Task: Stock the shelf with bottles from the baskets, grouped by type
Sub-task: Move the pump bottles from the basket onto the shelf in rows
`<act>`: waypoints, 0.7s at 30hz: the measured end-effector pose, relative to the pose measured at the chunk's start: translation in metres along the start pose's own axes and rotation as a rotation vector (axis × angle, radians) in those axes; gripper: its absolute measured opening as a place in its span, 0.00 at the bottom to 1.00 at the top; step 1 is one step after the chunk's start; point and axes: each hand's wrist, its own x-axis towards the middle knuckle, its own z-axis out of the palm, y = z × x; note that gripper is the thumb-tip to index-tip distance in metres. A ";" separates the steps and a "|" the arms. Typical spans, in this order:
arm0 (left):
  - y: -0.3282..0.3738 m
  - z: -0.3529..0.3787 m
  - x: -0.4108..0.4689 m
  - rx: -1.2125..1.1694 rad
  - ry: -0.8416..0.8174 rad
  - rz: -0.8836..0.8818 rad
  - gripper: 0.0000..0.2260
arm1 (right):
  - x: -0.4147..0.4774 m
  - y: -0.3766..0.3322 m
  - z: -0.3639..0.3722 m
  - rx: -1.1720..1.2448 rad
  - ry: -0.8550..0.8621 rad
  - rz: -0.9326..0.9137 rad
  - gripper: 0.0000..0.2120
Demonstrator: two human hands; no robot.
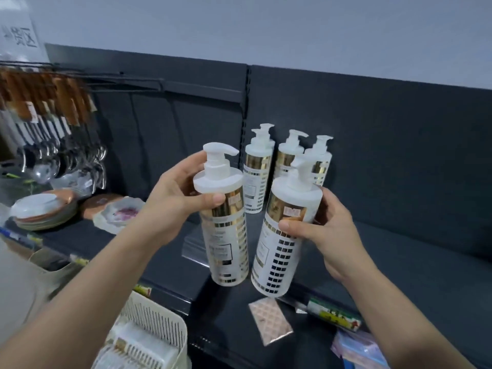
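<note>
My left hand [177, 198] grips a white pump bottle with gold and black squares [227, 241] near its shoulder, holding it upright above the dark shelf [399, 257]. My right hand [327, 230] holds a second matching pump bottle [279, 251], tilted slightly to the right. Both bottles hang in the air in front of the shelf edge. Behind them, several identical pump bottles [257, 171] stand grouped against the shelf's dark back panel. A white slotted basket [149, 331] sits at the bottom left with more white bottles lying inside.
Ladles and spoons with wooden handles [50, 123] hang on hooks at the left. Stacked plates [45, 211] and a flowered dish [119, 211] rest on the left shelf section. A clear divider [194, 249] stands behind the held bottles. Packets [269, 320] lie on the lower shelf.
</note>
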 end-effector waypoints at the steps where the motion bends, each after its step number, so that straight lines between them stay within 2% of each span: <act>1: -0.002 0.011 0.009 0.009 -0.017 0.004 0.38 | 0.004 -0.002 -0.013 -0.008 0.013 -0.011 0.29; 4: -0.009 0.044 0.035 0.018 -0.071 0.001 0.32 | 0.019 -0.002 -0.049 -0.015 0.041 -0.029 0.27; 7: -0.019 0.069 0.058 0.045 -0.123 -0.014 0.33 | 0.035 0.002 -0.079 -0.017 0.047 -0.028 0.28; 12: -0.039 0.098 0.091 0.063 -0.120 -0.069 0.35 | 0.059 0.018 -0.112 -0.043 0.009 0.005 0.33; 21: -0.076 0.106 0.140 0.130 -0.194 -0.143 0.33 | 0.100 0.047 -0.130 -0.069 -0.046 0.077 0.33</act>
